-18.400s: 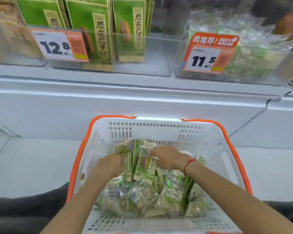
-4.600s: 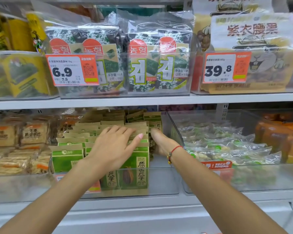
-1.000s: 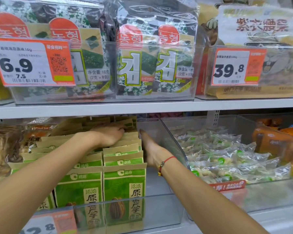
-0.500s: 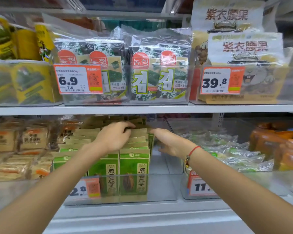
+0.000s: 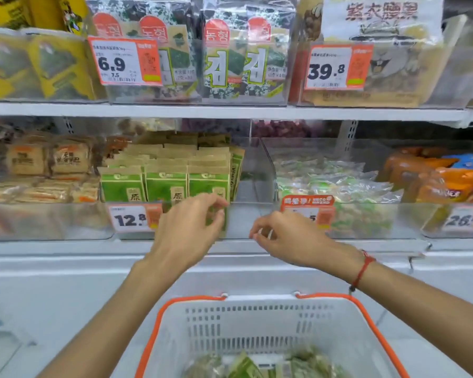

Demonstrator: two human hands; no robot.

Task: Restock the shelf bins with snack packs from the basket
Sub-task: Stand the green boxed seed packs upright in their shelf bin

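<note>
Both the left hand [image 5: 187, 230] and right hand [image 5: 287, 238] hover empty with fingers loosely curled before the clear shelf bin [image 5: 253, 173] of green snack packs [image 5: 165, 182] at twelve o'clock, the basket [image 5: 260, 323] at six o'clock holding more packs.

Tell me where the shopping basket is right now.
In the head view the white shopping basket with orange rim sits bottom centre, directly below both hands and in front of the lower shelf's green snack packs, with some packs still inside.
</note>
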